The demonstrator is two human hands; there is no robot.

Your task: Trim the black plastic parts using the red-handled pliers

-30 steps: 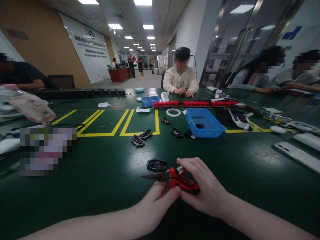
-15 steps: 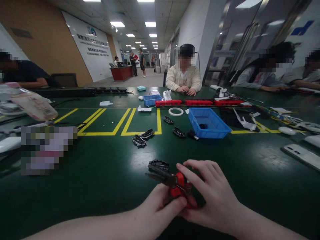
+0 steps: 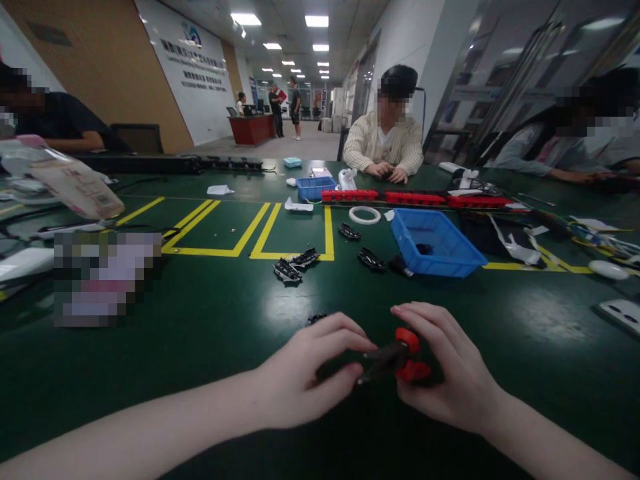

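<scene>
Pliers (image 3: 387, 362) with dark pointed jaws and red handles are between my hands above the table, jaws spread and pointing left. My right hand (image 3: 445, 373) is curled around the red handles, its fingers above and its thumb below. At the jaw tips, my left hand (image 3: 310, 373) has its index finger and thumb on either side in a loose pinch. Behind the left fingers a black plastic part (image 3: 316, 319) lies on the table, mostly hidden. Similar black parts (image 3: 288, 271) lie farther off.
A blue bin (image 3: 440, 257) with a dark item in it stands ahead to the right. Beyond are a white ring (image 3: 365, 215), a red strip (image 3: 415, 198) and a smaller blue bin (image 3: 316, 187). A bottle (image 3: 75, 180) is at left. A person (image 3: 385, 143) sits opposite.
The pliers have moved right and slightly up. My left hand has shifted from the red handles to the jaw tips, now covering much of the nearest black part. The view has tilted down slightly.
</scene>
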